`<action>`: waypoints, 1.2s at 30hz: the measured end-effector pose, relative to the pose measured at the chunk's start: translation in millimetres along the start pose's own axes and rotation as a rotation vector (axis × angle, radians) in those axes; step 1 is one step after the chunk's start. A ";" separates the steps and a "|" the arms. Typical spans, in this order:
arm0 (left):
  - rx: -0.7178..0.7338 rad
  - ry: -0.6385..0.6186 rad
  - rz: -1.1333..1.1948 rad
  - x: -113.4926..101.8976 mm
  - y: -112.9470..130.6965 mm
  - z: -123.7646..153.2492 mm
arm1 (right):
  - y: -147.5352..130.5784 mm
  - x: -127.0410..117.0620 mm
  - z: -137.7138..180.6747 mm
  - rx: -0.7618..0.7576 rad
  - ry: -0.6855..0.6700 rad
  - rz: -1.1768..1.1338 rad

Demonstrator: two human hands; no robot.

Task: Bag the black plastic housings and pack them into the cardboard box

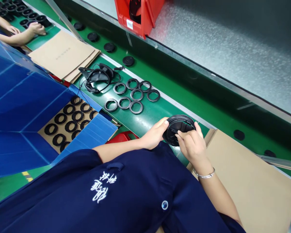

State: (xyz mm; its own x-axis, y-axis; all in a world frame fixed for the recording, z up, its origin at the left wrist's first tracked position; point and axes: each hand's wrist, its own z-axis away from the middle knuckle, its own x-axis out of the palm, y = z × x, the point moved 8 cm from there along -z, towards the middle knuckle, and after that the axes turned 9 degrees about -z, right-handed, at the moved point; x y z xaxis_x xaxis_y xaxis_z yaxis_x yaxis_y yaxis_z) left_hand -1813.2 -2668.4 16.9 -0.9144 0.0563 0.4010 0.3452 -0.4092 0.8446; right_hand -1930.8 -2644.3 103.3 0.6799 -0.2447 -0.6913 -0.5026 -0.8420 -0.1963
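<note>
Above the near side of the bench, my left hand (155,134) grips the left rim of a round black plastic housing (176,121), thumb on top. The housing is tilted, showing a hollow inside with a raised rim. My right hand (192,144), wearing a bracelet, is closed at its right side: thumb and forefinger are pinched together over the inside, while another finger rests by the far rim. Whether a small piece sits in that pinch is hidden. Several black rings (136,107) lie flat on the green bench (145,121), left of my hands.
Beyond the rings lies a black headset-like strap device (99,77). Cardboard sheets (63,53) are stacked past it; more cardboard (252,181) is at right. A blue bin (19,106) holds ring rows. Black discs dot the green conveyor (184,84). A red bin (147,16) and a co-worker's arms (24,37) are farther off.
</note>
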 end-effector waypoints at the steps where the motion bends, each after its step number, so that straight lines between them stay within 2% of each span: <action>1: 0.000 0.009 0.007 -0.4 0.4 -0.1 | 1.3 0.3 0.4 0.010 -0.004 -0.006; 14: -0.003 0.041 0.073 -1.0 -1.2 -0.7 | 7.0 5.6 2.1 0.029 -0.052 -0.086; 20: 0.013 0.033 0.072 -0.5 1.5 -1.9 | 2.9 2.7 1.5 -0.001 0.010 -0.015; 26: -0.012 0.012 0.129 2.9 1.5 -0.7 | 4.6 0.2 3.7 0.011 0.038 -0.082; 32: -0.015 -0.007 0.131 5.6 3.1 1.3 | -0.4 -4.6 3.2 -0.008 0.088 -0.033; 36: -0.009 -0.001 0.115 4.3 3.0 1.7 | -3.8 -3.2 0.4 -0.007 0.068 -0.005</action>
State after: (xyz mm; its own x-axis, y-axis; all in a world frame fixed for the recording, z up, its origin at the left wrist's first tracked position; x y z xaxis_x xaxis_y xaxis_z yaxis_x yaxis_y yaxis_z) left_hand -1815.7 -2667.9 21.8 -0.8688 0.0096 0.4951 0.4457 -0.4208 0.7902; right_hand -1931.3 -2640.1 105.9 0.7170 -0.2727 -0.6416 -0.4956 -0.8466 -0.1940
